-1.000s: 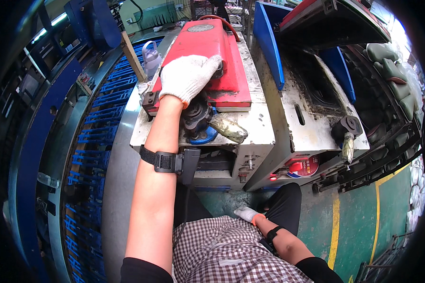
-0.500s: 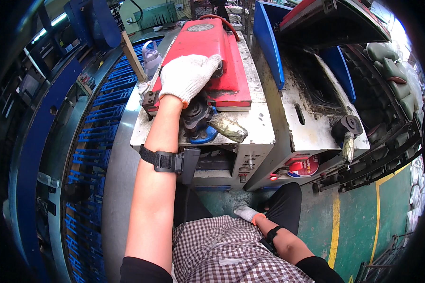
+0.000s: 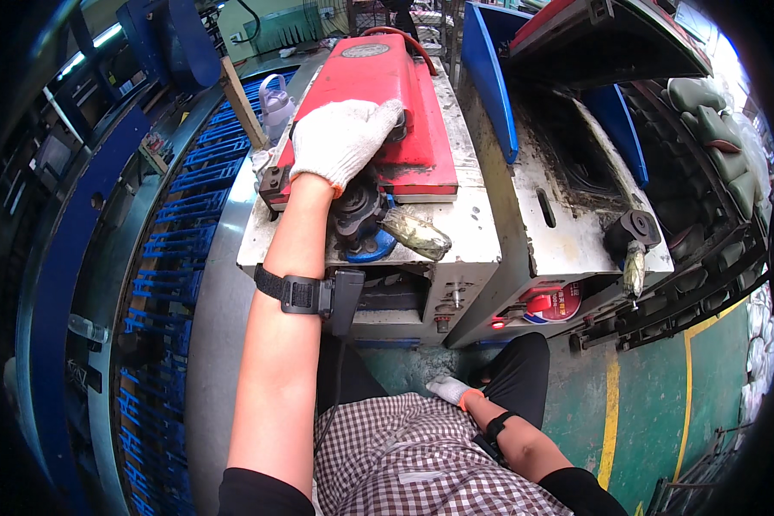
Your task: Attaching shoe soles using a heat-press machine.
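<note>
- Resting on top of the red lid, the left hand wears a white knit glove with orange at the wrist
- Its thumb lies next to a small black part, but the other fingers are bent down out of sight, so I cannot tell how closed they are or what they hold
- Bright red and shiny, the lid has a tall hump, dark smudges along its edge and a gray oval badge near the back
- It lies flat on a dirty white machine, right in front of the person
- Near the lid's front sit a black bumpy knob and a wrapped, yellowish handle
- Low down by the legs, the right hand wears a white glove too, and I cannot tell how open its fingers are or if it holds anything
</note>
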